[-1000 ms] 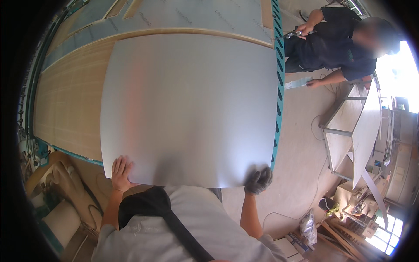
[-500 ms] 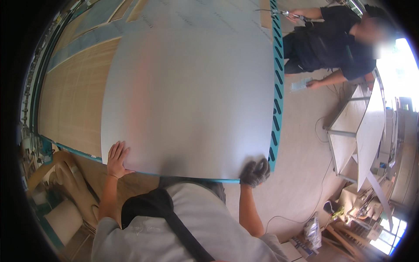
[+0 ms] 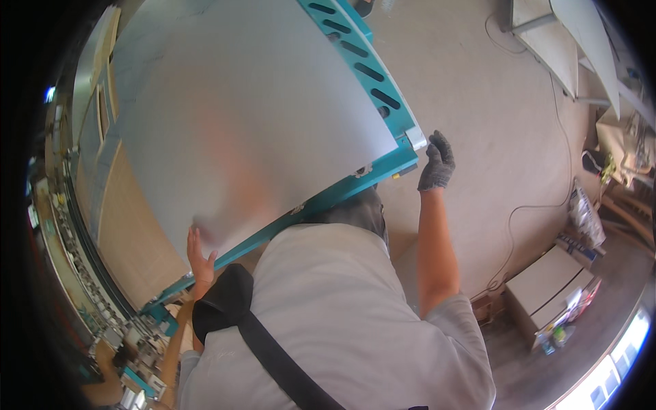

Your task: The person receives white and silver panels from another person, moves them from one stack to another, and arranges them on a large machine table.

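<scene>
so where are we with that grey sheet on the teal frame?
Done: the grey sheet lies flat across the teal frame, its near edge at the frame's front rail. In hand: the bare left hand presses its near corner; the gloved right hand is open just off the frame's corner, touching nothing clearly. Left: no fastening or cutting is visible yet.

My left hand shows only in part: its palm is out of sight against the grey sheet, and my wrist drops behind my own shoulder at lower centre. The sheet runs off the top edge of the frame, its far end unseen, its surface just a soft blur. My right hand is in a dark glove, fingers near the teal frame; touching or not, I can't tell. Small things at lower right are too tiny to name
</scene>
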Tool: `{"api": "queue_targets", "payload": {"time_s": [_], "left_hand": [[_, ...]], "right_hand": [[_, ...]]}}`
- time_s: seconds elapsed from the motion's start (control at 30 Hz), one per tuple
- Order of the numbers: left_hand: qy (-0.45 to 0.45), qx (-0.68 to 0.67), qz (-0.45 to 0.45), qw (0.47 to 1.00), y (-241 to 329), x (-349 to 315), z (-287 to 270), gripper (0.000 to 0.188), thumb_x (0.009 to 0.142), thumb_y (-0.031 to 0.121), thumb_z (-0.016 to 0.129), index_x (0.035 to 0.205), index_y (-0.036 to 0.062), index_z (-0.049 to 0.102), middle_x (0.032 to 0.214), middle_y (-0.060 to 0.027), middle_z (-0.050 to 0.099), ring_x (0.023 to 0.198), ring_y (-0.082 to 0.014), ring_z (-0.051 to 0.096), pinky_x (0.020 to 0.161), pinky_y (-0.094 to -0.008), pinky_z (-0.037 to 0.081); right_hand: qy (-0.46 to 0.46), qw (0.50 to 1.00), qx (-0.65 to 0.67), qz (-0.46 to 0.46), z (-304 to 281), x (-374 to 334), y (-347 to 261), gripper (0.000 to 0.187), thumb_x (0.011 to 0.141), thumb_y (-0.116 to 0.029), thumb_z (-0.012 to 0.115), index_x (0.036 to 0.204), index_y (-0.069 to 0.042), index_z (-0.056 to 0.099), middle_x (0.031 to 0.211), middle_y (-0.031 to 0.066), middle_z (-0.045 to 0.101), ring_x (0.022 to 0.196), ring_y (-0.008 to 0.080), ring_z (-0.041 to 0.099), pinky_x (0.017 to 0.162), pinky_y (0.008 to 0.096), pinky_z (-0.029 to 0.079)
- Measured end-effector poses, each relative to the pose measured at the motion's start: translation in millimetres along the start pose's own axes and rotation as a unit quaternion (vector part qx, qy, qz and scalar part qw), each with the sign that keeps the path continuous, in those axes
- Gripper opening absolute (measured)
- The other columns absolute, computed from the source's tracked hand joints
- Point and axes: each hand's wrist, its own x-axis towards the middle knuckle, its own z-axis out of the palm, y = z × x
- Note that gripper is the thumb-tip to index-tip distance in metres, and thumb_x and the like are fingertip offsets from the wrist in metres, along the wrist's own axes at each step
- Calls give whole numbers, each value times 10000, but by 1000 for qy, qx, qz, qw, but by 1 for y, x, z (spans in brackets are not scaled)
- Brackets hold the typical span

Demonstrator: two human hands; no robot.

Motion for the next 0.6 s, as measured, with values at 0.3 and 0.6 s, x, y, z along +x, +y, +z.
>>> {"api": "queue_targets", "payload": {"time_s": [0.3,0.6], "left_hand": [[-29,24,16,999,104,79,-13,656,986,389,595,1540,85,418,1650,-189,286,1508,-378,293,1219,-470,245],[-76,-2,2,997,128,93,-14,618,996,304,613,1528,53,427,1647,-184,300,1514,-355,293,1226,-441,240]], "right_hand": [[-183,980,-47,59,28,-77,-10,632,862,-28,763,1447,-123,543,1040,68,658,953,159,626,900,328,548],[-238,964,-103,58,13,-52,-18,654,813,-68,801,1421,-124,567,1177,120,688,1069,217,671,974,355,535]]}}
